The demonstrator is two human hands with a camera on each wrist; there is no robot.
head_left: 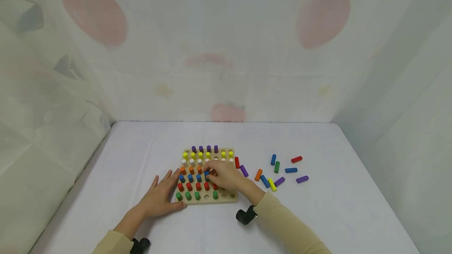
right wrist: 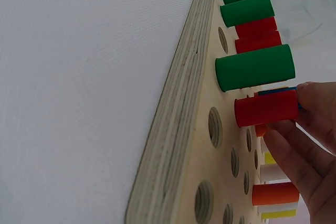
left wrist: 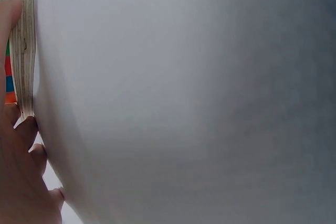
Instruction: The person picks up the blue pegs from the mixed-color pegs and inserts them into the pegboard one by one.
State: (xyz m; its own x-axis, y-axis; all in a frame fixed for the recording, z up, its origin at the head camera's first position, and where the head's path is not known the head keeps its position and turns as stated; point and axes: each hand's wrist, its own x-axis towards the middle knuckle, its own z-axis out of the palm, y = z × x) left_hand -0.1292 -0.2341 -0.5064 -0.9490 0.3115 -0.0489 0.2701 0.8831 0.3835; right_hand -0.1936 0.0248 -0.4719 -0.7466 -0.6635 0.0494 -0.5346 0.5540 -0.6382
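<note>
A wooden pegboard (head_left: 226,201) lies on the table with rows of coloured pegs standing in its holes. My right hand (head_left: 226,175) pinches a blue peg (head_left: 206,174) between thumb and fingers over the blue row. In the right wrist view a red peg (right wrist: 266,108) partly hides that blue peg; I cannot tell how deep it sits. My left hand (head_left: 160,197) lies spread at the board's left side, fingers rather straight. Its thumb touches the front left corner, and the fingertips reach the left edge. Green pegs (head_left: 188,195) fill part of the front row.
Right of the board lie several loose pegs, among them a red one (head_left: 296,159), a purple one (head_left: 302,179), a green one (head_left: 277,167) and a yellow one (head_left: 272,184). A white cloth covers the table (head_left: 335,214). Printed curtains (head_left: 226,30) stand behind and at both sides.
</note>
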